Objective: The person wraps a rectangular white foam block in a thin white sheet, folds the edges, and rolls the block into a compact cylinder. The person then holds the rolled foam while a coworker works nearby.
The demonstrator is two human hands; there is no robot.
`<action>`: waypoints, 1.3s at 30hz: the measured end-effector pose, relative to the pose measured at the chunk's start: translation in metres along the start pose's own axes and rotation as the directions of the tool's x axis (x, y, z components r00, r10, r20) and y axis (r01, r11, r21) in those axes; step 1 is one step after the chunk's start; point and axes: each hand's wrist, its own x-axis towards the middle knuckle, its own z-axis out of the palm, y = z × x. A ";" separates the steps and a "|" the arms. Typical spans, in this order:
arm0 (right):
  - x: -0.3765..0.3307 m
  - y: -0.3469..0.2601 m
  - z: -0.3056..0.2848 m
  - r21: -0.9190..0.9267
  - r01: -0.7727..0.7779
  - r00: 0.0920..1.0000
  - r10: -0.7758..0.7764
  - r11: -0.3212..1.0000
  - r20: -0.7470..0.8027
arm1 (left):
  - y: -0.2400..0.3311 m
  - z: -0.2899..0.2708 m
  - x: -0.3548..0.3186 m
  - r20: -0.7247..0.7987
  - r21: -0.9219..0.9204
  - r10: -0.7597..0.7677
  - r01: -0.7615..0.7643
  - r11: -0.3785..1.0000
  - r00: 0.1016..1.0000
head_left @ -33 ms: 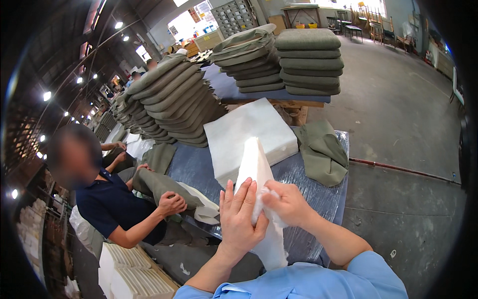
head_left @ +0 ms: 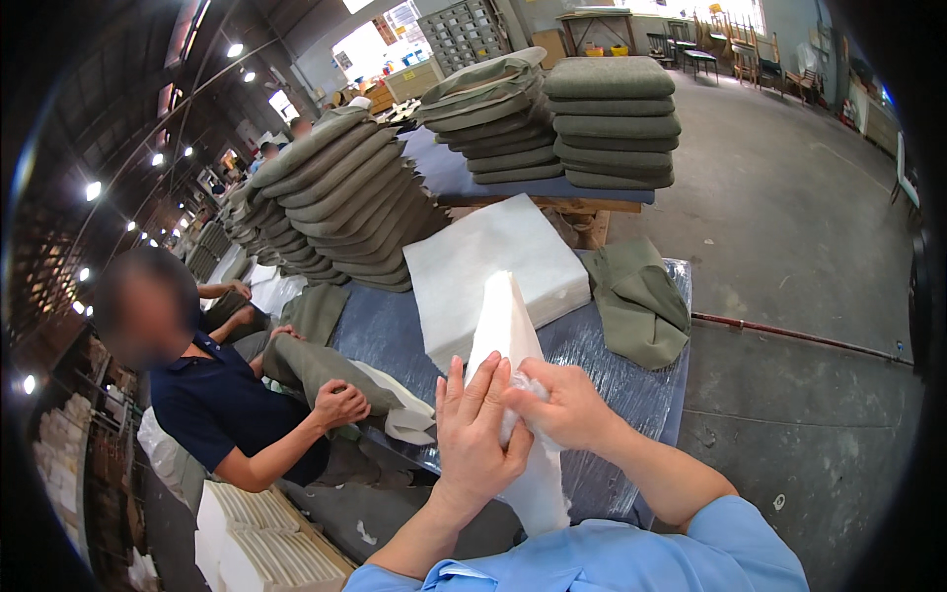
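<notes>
A white padded cushion insert (head_left: 500,311) stands on edge in front of me, its narrow side facing up. My left hand (head_left: 478,429) lies against it with long fingers stretched flat. Beside it, my right hand (head_left: 570,403) is closed on a crumpled wad of thin, whitish, see-through plastic film (head_left: 531,385), pressed to the insert. Behind the insert is a stack of white batting sheets (head_left: 493,247) on a table wrapped in blue-grey film (head_left: 582,355). A crumpled olive fabric cover (head_left: 641,306) rests to the right of the stack.
Tall piles of olive cushions (head_left: 345,197) stand at far left, with more olive cushions (head_left: 614,118) on a farther table. To my left, a co-worker in a dark shirt (head_left: 247,414) handles an olive cover (head_left: 316,370). White foam pads (head_left: 261,543) are stacked at lower left.
My right hand has shifted slightly left over the insert, closer to my left fingers. My left hand stays in place.
</notes>
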 end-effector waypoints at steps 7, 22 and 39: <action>-0.002 0.014 0.010 0.177 0.005 1.000 -0.004 0.984 -0.005 | -0.012 -0.004 0.005 0.069 -0.531 -0.019 0.053 0.846 0.997; -0.008 0.037 0.019 0.492 0.021 0.992 0.045 0.871 -0.122 | -0.104 0.000 0.109 0.545 -0.789 0.452 0.251 0.560 0.706; -0.002 -0.032 -0.061 -0.156 -0.065 0.992 0.047 0.986 -0.119 | -0.096 0.033 0.148 0.563 -0.798 0.635 0.148 0.584 0.529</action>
